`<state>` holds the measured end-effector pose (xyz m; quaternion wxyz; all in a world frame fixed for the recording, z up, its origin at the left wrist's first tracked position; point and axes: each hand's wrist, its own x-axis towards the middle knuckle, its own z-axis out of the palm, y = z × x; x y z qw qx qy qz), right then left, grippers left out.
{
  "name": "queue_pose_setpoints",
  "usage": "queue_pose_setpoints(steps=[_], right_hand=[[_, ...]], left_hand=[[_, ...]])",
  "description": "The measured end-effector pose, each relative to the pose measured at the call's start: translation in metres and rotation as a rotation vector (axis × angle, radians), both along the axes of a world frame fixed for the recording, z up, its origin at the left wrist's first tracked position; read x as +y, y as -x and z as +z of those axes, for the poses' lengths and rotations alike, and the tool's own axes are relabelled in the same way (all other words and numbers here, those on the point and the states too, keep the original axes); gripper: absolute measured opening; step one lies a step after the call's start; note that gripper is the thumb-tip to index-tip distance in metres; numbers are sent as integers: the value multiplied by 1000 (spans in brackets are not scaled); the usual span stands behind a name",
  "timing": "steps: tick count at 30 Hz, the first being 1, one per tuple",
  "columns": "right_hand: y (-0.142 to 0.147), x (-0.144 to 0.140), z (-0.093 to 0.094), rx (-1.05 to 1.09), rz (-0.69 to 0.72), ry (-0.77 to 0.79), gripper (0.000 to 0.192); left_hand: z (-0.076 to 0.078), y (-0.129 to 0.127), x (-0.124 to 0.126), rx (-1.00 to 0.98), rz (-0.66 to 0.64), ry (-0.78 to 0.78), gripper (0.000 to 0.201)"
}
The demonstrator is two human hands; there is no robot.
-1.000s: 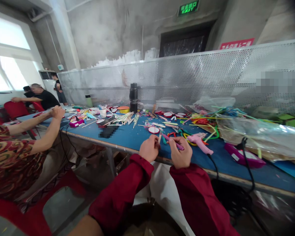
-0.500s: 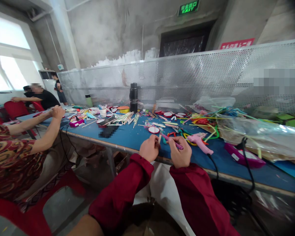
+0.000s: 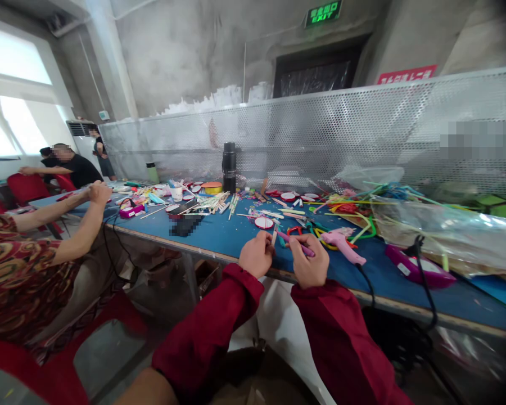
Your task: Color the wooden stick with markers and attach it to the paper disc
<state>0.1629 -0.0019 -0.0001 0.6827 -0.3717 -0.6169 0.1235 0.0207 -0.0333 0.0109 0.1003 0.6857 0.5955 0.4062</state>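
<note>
Both my hands pinch one thin pink-purple stick at the near edge of the blue tabletop (image 3: 219, 233).

My left hand (image 3: 256, 254) is curled nearly closed, its fingertips on the stick's (image 3: 297, 244) left end, while my right hand (image 3: 310, 261) is closed around the middle, so the stick lies slanted between them just above the tabletop; I judge two grips keep so slender a piece steady. A pink glue gun (image 3: 343, 244) lies just to the right, its black cord (image 3: 365, 281) trailing over the edge, near enough, I think, to grab quickly. Loose sticks (image 3: 211, 203) and a black flask (image 3: 229, 166) sit farther back, well apart. A co-worker's arm (image 3: 73, 225) rests on the tabletop at far left.
</note>
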Motion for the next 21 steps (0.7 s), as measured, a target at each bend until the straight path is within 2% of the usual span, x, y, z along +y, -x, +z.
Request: queue_pose_setpoints(steps=[21], right_hand=[[1,-2,1,34,-45,-23,16]], left_hand=[[0,1,0,-31,-24,-12,20]])
